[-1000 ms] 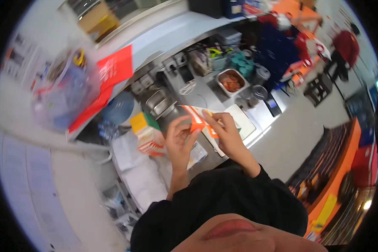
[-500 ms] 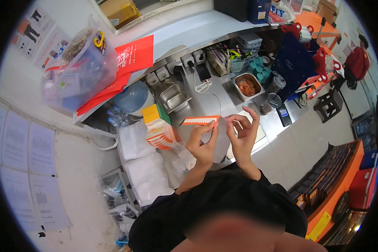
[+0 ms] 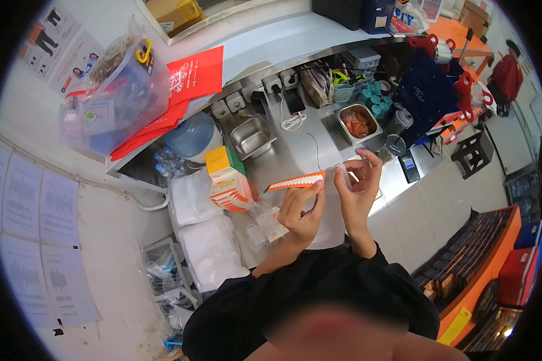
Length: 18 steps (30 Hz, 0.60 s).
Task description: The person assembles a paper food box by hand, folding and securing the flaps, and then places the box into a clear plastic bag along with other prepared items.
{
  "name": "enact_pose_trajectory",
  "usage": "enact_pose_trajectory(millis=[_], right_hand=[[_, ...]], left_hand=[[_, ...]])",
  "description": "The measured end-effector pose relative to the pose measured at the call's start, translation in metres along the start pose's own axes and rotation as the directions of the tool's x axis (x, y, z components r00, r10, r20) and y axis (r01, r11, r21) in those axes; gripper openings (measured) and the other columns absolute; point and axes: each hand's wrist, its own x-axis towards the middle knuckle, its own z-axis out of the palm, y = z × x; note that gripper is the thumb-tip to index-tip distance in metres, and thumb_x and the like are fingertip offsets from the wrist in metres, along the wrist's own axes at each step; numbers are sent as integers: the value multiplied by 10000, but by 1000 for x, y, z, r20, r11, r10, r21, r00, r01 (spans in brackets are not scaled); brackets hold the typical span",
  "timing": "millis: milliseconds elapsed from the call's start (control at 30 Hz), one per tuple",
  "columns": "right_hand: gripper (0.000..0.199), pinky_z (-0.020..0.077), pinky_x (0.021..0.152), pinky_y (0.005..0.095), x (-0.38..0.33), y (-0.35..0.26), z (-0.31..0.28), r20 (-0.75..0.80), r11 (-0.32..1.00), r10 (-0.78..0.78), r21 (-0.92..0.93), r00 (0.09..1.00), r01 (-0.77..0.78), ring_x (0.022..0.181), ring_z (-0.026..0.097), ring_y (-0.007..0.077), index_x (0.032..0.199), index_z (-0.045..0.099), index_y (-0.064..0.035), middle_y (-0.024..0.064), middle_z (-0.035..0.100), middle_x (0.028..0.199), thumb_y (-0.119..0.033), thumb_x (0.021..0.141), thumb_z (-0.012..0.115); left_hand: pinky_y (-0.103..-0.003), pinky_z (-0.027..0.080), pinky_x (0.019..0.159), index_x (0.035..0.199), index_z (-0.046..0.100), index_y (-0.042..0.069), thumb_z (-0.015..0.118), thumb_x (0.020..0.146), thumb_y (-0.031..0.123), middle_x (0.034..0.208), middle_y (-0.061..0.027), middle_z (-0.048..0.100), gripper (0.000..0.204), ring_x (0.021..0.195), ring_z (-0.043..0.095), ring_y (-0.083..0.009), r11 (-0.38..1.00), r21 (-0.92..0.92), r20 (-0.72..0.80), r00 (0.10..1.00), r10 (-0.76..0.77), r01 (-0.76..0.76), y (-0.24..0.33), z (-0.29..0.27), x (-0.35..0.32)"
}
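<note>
Over the steel counter, my left hand pinches one end of a narrow orange card strip with a white toothed-looking pattern. The strip points left, towards a yellow, green, white and orange carton. Close by on the right, my right hand is raised with thumb and fingertips drawn together. Whatever lies between those fingertips is too small to make out. A thin dark thread curves down towards the gap between my hands. Below them shows a pale sheet-like surface.
A metal tray of orange packets and an emptier steel pan stand farther back. White plastic-wrapped packs lie at left, beside crumpled clear plastic. A phone, a card terminal and clear cups edge the work area.
Both hands have shifted a little to the right, the left also slightly down, carrying the strip along. The strip now tilts more, its left end lower. My right fingers have drawn closer together.
</note>
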Motion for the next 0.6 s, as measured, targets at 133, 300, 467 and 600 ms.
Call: enact_pose_trajectory(millis=[133, 300, 467, 600], right_hand=[[531, 493, 903, 305, -2, -2, 0, -7, 999, 42, -29, 999, -43, 942, 636, 139, 1299, 444, -56, 58, 639, 975, 51, 845, 698], [561, 497, 940, 351, -16, 7, 5, 137, 985, -165, 63, 977, 158, 1021, 673, 215, 1286, 425, -14, 105, 700, 955, 78, 819, 722], [581, 499, 953, 356, -7, 3, 1, 132, 978, -116, 186, 984, 90, 1047, 663, 234, 1290, 393, -18, 123, 707, 940, 97, 823, 719], [552, 509, 933, 326, -7, 7, -2, 214, 974, -204, 139, 955, 177, 1046, 665, 218, 1268, 425, -11, 116, 707, 946, 91, 819, 728]], left_hand=[[-272, 498, 714, 952, 727, -6, 794, 726, -94, 875, -100, 718, 251, 789, 672, -190, 999, 12, 17, 999, -41, 41, -5, 2, -2], [-268, 504, 766, 1057, 694, -41, 730, 801, -134, 977, -117, 718, 275, 893, 654, -150, 936, -211, 9, 958, -287, 283, -16, 1, -4], [-220, 503, 711, 1047, 729, -26, 731, 840, -66, 941, -110, 730, 211, 840, 669, -131, 884, -312, 121, 937, -327, 348, -10, -5, 1], [-242, 530, 811, 1066, 707, -73, 686, 850, -114, 1046, -137, 719, 221, 896, 680, -150, 774, -381, 245, 863, -442, 505, -6, -20, 9]])
